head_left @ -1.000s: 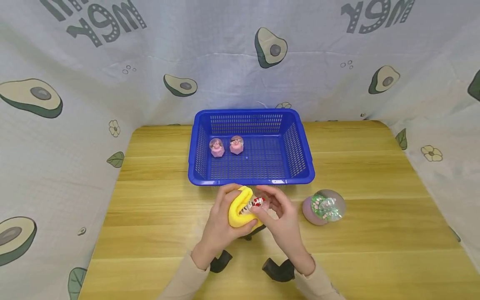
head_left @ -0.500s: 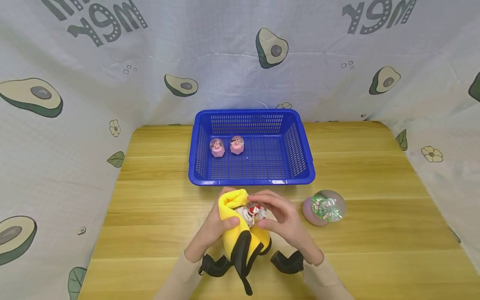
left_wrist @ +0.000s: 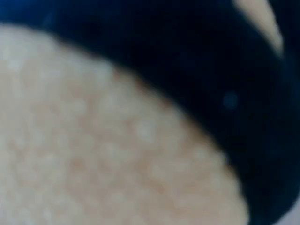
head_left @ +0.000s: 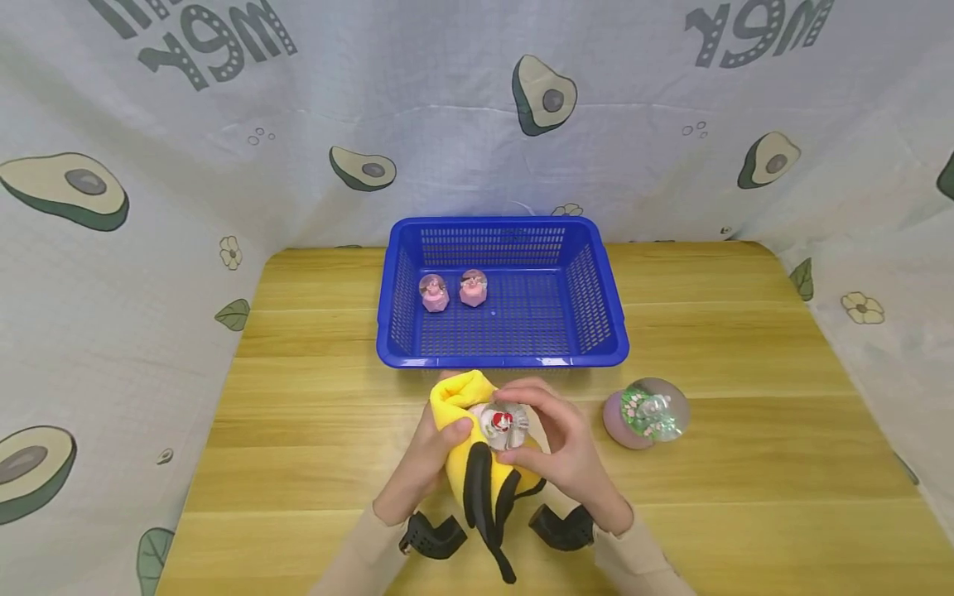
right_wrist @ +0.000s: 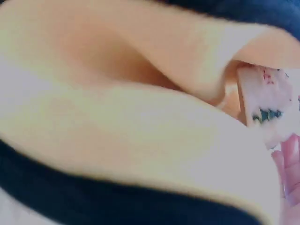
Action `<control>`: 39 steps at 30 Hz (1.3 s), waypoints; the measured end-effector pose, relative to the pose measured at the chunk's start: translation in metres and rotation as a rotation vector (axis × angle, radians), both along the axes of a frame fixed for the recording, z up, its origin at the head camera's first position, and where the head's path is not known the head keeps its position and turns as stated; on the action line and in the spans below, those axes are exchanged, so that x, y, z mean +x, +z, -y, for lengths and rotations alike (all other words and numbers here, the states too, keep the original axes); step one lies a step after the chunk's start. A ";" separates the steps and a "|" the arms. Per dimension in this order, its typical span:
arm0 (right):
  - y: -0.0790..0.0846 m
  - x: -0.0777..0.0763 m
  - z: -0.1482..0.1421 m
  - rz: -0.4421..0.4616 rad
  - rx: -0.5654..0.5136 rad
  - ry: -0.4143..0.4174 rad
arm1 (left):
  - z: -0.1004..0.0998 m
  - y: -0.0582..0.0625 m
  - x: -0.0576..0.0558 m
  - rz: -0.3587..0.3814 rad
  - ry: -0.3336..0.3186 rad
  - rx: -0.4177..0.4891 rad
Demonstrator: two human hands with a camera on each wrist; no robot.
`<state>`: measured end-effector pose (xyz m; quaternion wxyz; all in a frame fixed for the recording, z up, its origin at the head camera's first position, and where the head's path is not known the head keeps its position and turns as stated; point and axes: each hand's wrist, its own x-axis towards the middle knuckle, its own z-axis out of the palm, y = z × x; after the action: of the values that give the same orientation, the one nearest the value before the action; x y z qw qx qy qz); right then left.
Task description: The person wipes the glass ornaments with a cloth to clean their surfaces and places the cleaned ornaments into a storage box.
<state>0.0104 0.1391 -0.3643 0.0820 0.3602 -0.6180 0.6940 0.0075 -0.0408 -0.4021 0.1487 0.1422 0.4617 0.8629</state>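
In the head view a small snow globe (head_left: 504, 424) with a red-and-white figure inside its clear dome is in front of the basket, over the yellow cloth. My right hand (head_left: 561, 439) holds it between thumb and fingers. With thumb on top, my left hand (head_left: 419, 463) grips the yellow cloth (head_left: 456, 407), whose black edging hangs down in folds. In the right wrist view part of the globe's pale base (right_wrist: 265, 101), with a dark green tree pattern, shows past the hand. Skin and a dark band fill the left wrist view.
A blue basket (head_left: 503, 362) stands behind the hands, with two little pink snow globes (head_left: 435, 294) at its left. To the right, a larger snow globe (head_left: 645, 412) with a purple base lies tilted on the wooden table (head_left: 745, 356). Avocado-print cloth (head_left: 447, 99) hangs behind.
The yellow cloth has unfolded downward, showing its black edging. The small snow globe has turned, its dome now facing up more. My right hand has shifted slightly around it.
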 end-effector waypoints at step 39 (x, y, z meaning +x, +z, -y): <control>0.005 -0.151 -0.011 0.389 0.009 -0.440 | 0.049 0.000 0.015 -0.065 0.248 -0.058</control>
<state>-0.1406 0.1497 -0.3592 0.1089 0.0779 -0.6883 0.7130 0.0222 -0.0901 -0.4025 0.0298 0.1078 0.5050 0.8559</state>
